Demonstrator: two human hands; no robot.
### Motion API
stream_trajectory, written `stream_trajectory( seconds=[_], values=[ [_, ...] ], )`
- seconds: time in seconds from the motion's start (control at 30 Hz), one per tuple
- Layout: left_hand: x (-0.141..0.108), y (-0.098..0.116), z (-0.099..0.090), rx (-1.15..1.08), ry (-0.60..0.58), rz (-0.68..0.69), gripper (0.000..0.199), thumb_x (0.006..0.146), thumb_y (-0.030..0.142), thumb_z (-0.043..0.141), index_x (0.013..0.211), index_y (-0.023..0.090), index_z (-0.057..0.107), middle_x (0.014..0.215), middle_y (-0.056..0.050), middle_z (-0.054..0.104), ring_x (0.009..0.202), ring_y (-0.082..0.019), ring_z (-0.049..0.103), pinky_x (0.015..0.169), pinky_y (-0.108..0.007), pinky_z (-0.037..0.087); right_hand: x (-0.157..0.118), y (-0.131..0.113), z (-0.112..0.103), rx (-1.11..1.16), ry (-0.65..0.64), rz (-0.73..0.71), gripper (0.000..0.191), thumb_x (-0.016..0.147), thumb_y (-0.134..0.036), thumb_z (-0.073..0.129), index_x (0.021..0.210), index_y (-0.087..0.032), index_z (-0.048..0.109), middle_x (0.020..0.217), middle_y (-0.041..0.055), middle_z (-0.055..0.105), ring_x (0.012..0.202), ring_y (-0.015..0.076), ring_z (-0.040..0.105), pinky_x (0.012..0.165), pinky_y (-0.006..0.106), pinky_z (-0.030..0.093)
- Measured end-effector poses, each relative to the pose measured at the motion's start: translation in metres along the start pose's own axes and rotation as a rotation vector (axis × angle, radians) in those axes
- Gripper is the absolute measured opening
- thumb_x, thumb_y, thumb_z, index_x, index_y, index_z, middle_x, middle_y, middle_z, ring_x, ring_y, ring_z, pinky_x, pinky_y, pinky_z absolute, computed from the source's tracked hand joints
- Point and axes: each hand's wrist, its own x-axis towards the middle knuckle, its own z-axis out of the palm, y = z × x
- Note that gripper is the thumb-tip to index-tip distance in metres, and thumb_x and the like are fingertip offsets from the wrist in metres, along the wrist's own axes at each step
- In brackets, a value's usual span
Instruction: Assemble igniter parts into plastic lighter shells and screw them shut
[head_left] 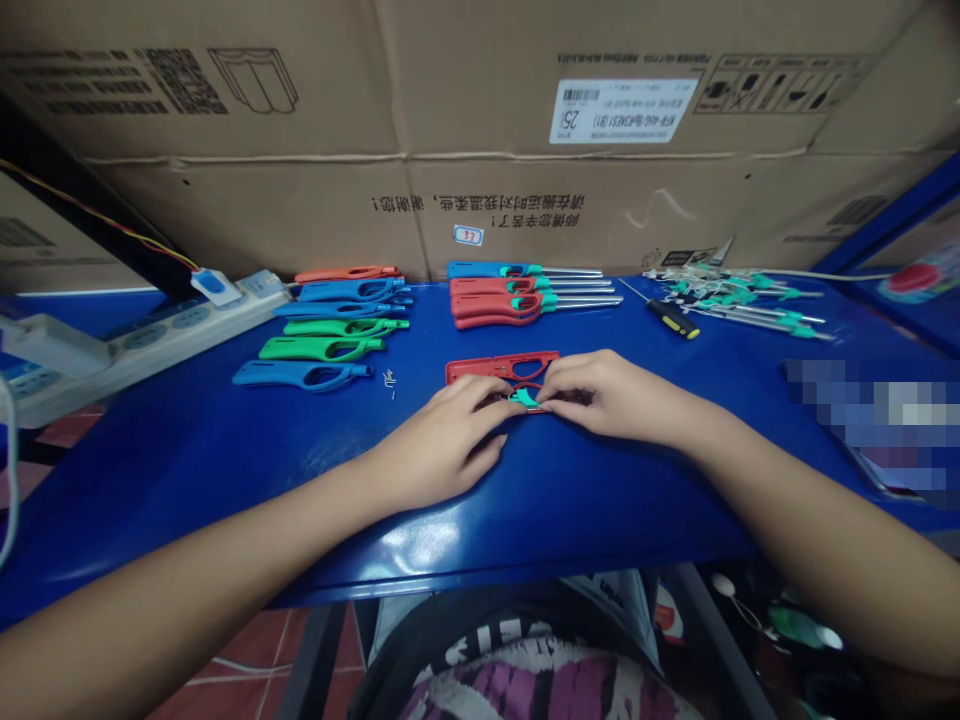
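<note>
My left hand (457, 432) lies over a red lighter shell half, mostly hidden, its fingertips closed at a small teal trigger piece (527, 399). From the other side, my right hand (600, 393) pinches at the right end of that same piece, its fingers bent. Just behind my fingers lies another red lighter shell half (487, 368) with its inner side up and an oval trigger opening at its right. Fingers cover most of the parts being handled.
Blue, green and orange lighter shells (307, 375) lie at left, near small screws (389, 380). Assembled lighters (495, 308) lie at the back. Teal-and-metal lighter inserts (750, 300) and a screwdriver (673, 318) are at right. A power strip (180, 335) borders the left; a cardboard box (300, 210) stands behind.
</note>
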Motion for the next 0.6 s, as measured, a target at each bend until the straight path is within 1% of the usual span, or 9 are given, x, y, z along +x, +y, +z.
stream_trajectory(
  seconds=[0.17, 0.27, 0.37, 0.6],
  values=[
    [0.0008, 0.0, -0.0009, 0.005, -0.014, -0.002, 0.042, 0.096, 0.017, 0.052, 0.138, 0.019, 0.055, 0.136, -0.014, 0.053, 0.13, -0.028, 0.049, 0.11, -0.048, 0.045, 0.0002, 0.0, 0.0003, -0.025, 0.0, -0.015, 0.011, 0.093, -0.015, 0.064, 0.092, -0.015, 0.075, 0.091, 0.0068, 0.074, 0.081, 0.0163, 0.068, 0.075, 0.027, 0.05],
    [0.001, 0.0003, -0.0012, 0.017, -0.01, 0.003, 0.042, 0.096, 0.017, 0.052, 0.138, 0.019, 0.056, 0.136, -0.015, 0.053, 0.129, -0.029, 0.05, 0.11, -0.049, 0.045, 0.0002, 0.0009, -0.0016, 0.013, -0.022, 0.004, 0.014, 0.094, -0.015, 0.061, 0.095, -0.015, 0.075, 0.094, 0.0067, 0.074, 0.085, 0.0165, 0.069, 0.079, 0.027, 0.051],
    [0.0011, 0.0007, -0.001, 0.023, -0.005, 0.012, 0.042, 0.096, 0.017, 0.051, 0.137, 0.02, 0.057, 0.135, -0.015, 0.054, 0.128, -0.029, 0.051, 0.109, -0.05, 0.046, -0.0003, 0.0024, -0.0035, 0.042, -0.04, 0.016, 0.013, 0.092, -0.013, 0.062, 0.095, -0.016, 0.075, 0.095, 0.0059, 0.074, 0.086, 0.0163, 0.069, 0.079, 0.027, 0.051],
    [0.0017, 0.0018, -0.0007, 0.008, -0.011, 0.0, 0.044, 0.095, 0.015, 0.052, 0.139, 0.019, 0.053, 0.137, -0.014, 0.055, 0.131, -0.029, 0.049, 0.111, -0.049, 0.045, -0.0001, 0.0008, -0.0033, 0.031, -0.042, 0.001, 0.013, 0.093, -0.015, 0.062, 0.095, -0.016, 0.074, 0.094, 0.0057, 0.073, 0.085, 0.016, 0.068, 0.079, 0.027, 0.051]
  ],
)
